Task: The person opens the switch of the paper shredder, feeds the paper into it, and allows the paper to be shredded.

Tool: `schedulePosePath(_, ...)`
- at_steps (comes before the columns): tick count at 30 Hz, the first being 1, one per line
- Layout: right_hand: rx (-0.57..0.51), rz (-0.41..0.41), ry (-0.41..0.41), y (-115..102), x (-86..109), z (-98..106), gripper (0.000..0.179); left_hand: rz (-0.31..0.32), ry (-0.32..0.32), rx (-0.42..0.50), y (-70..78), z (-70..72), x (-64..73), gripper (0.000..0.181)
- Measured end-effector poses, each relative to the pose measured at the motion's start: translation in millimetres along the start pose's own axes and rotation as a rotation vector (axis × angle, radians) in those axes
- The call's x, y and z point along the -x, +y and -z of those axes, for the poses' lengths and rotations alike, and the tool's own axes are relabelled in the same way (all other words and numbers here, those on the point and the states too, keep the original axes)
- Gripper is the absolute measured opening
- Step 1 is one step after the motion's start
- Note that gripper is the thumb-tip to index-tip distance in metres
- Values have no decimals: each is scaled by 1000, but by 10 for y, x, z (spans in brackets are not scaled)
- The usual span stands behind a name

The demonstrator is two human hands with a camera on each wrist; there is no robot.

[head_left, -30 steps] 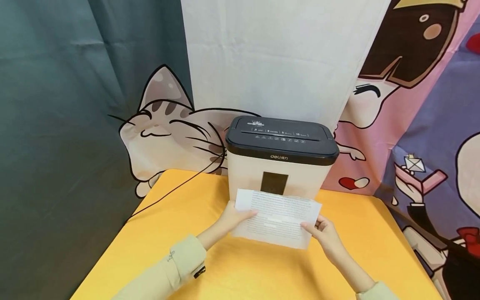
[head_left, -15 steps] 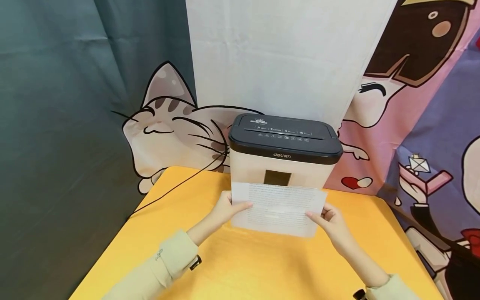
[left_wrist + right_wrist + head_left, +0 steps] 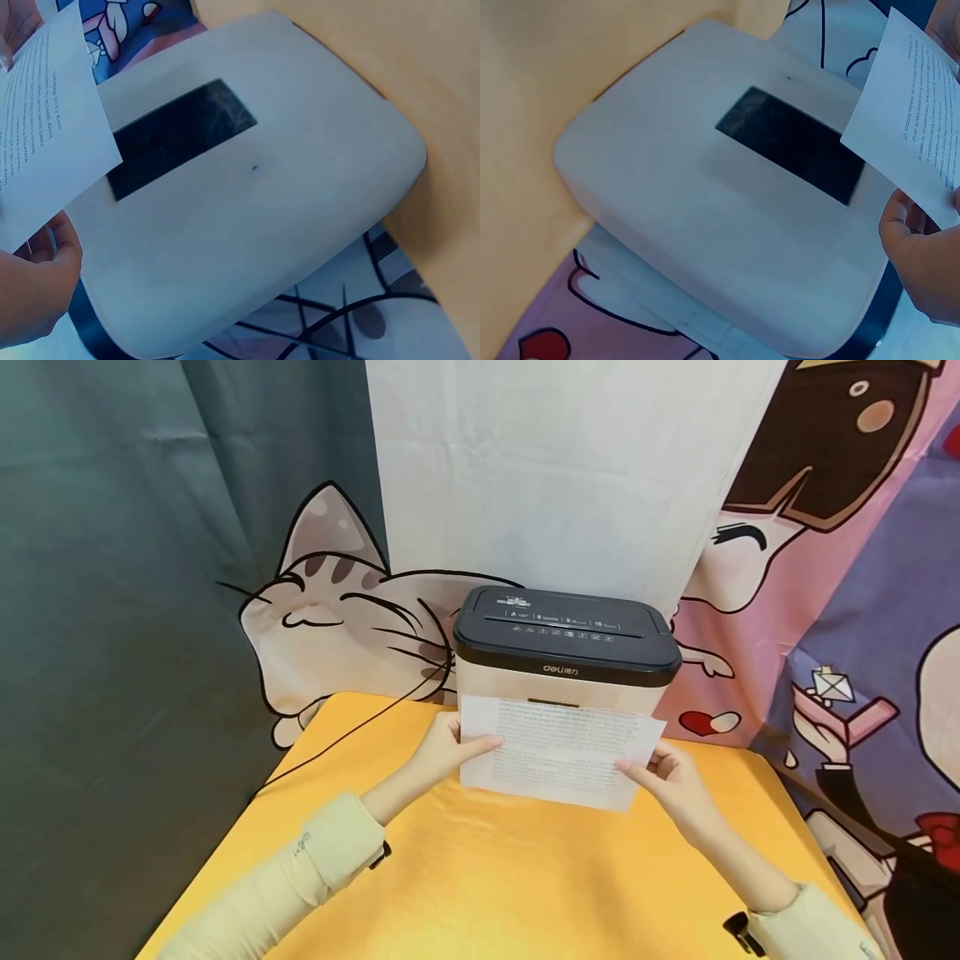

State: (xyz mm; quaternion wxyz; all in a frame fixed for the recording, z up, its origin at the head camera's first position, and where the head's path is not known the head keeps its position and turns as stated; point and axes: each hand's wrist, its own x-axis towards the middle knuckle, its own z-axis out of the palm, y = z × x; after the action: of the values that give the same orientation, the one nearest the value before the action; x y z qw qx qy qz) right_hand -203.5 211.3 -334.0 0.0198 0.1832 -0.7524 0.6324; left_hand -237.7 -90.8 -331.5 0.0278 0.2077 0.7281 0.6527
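Note:
A printed sheet of paper is held up by both hands in front of the paper shredder. My left hand pinches its left edge, thumb on the printed side and fingers behind. At the right edge my right hand grips it the same way. The sheet's top edge overlaps the dark window on the shredder's front and stands below the black lid with its long slot. In the left wrist view the paper is apart from the shredder's white body.
The shredder stands at the back of a yellow-covered table. A black cord runs from behind it across the table's left side. Behind hangs a printed cartoon curtain, with a dark green curtain at the left.
Both hands have raised the sheet along the shredder's front, so that it covers most of the dark window. The grip on the paper stays the same. The view has shifted slightly.

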Motion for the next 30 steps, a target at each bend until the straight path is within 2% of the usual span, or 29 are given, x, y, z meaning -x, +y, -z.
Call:
schedulePosePath(4,44,30,-1,-92,-34,44,33,2,-10,-9,108,11,-43,27)
schedulePosePath(12,23,88,5,-278,-117,119,33,-35,-24,-64,300,42,-162,27)
schedulePosePath(22,102,99,14,-491,-269,229,28,-78,7,-129,517,117,-343,24)
schedulePosePath(27,79,124,15,-572,-390,269,29,-91,35,-156,601,208,-471,21)
schedulePosePath(30,133,140,26,-625,-483,296,30,-103,54,-178,637,276,-554,20)
